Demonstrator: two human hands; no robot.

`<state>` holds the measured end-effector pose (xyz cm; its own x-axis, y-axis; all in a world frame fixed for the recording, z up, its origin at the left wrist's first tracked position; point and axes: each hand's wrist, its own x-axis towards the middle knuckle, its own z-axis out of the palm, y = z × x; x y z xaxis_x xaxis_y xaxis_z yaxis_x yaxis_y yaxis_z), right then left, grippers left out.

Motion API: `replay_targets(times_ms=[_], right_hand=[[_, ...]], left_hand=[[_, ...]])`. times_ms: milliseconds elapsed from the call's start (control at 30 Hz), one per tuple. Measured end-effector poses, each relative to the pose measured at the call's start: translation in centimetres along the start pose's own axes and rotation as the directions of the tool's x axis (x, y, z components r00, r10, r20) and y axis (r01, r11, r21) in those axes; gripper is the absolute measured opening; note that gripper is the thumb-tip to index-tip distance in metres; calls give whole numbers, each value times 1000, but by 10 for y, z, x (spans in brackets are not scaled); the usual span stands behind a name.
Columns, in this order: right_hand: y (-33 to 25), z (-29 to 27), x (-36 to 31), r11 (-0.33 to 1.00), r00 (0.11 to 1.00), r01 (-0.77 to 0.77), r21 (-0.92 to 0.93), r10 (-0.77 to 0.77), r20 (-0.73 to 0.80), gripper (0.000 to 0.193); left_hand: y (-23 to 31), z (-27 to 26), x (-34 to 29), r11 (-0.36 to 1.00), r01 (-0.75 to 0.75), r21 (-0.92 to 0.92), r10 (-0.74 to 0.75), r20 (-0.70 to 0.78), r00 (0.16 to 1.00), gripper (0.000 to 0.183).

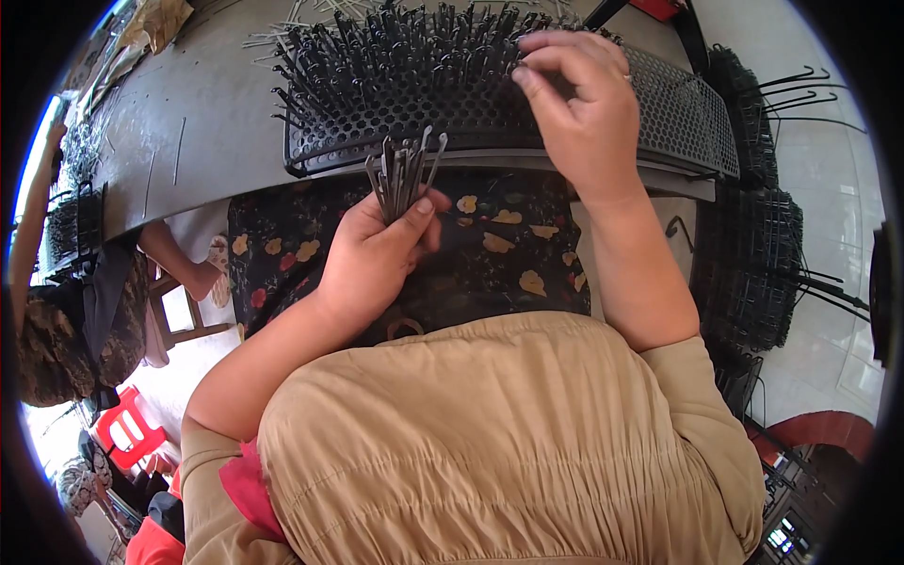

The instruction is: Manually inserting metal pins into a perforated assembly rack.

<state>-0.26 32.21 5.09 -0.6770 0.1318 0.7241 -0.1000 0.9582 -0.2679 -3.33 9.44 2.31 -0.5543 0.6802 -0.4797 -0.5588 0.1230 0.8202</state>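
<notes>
My left hand (377, 259) is closed around a bundle of thin dark metal pins (403, 169) that stick up out of the fist, just below the front edge of a black perforated rack (678, 113). My right hand (579, 108) rests on top of the rack with fingertips pinched together over its holes; whether it grips a single pin is hidden. Many pins (377, 56) stand upright in the rack's left half. The right half of the rack shows bare holes.
The rack lies on a grey table (188, 132) with loose pins scattered at the far edge. Stacked black racks (753, 254) with pins stand to my right. A dark flowered cloth (499, 245) covers my lap. Another person (56, 311) sits at left, near a red stool (127, 428).
</notes>
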Motion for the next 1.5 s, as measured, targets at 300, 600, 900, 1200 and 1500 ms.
replay_targets(times_ms=[300, 600, 900, 1200, 1500], right_hand=[[-2, -11, 8, 998, 999, 39, -41, -37, 27, 9], [4, 1, -7, 992, 999, 0, -125, 6, 47, 12], [-4, 8, -8, 987, 997, -77, -143, 78, 2, 8], [-14, 0, 1, 889, 941, -322, 325, 337, 11, 17], [21, -1, -11, 963, 942, 249, -98, -265, -208, 15]], left_hand=[[5, 6, 13, 999, 42, 30, -43, 60, 997, 19], [-12, -12, 8, 988, 60, 142, -91, 229, 969, 22], [-29, -36, -6, 954, -17, 301, -52, 221, 974, 18], [3, -10, 8, 995, -78, 65, 72, 90, 993, 18], [-2, 19, 20, 1000, 8, -22, -5, 114, 993, 15]])
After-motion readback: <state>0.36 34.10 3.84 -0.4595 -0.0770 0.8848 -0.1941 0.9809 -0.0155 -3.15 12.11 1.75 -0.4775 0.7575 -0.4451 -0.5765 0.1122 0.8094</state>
